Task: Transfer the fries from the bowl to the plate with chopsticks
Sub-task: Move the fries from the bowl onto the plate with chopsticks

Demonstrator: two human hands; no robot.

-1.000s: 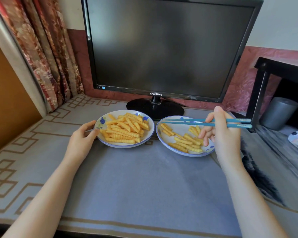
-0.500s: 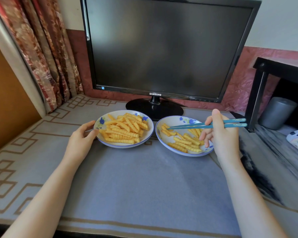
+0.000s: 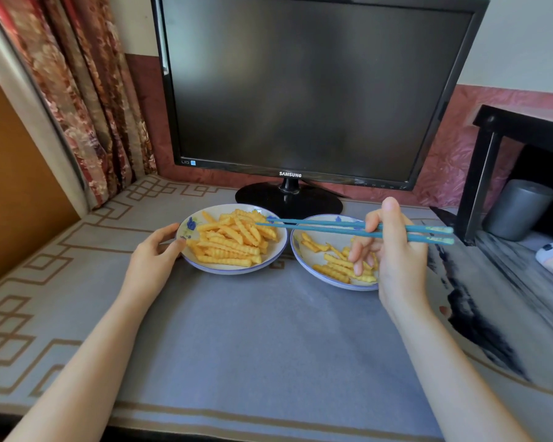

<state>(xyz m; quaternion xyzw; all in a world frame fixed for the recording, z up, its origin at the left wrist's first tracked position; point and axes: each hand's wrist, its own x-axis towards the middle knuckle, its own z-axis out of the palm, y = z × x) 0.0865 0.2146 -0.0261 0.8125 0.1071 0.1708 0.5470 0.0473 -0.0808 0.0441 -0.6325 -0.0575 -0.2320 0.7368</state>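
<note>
Over the last second the chopsticks [image 3: 316, 226] had swung left from above the plate [image 3: 304, 261] to above the bowl [image 3: 233, 271]. Their tips now hovered over the far side of the fries [image 3: 233, 240], slightly parted and carrying nothing. That looked like the reach for another piece: most fries still lay heaped in the bowl, while only a few fries [image 3: 336, 266] sat on the plate beside it. The right hand [image 3: 393, 250] pinched the chopsticks between thumb and upper fingers, with its lower fingers hanging loose over the plate. The left hand [image 3: 155, 260] had stayed at the bowl's left rim, thumb and fingers curved around the edge, steadying it on the worktop [image 3: 253, 339].
</note>
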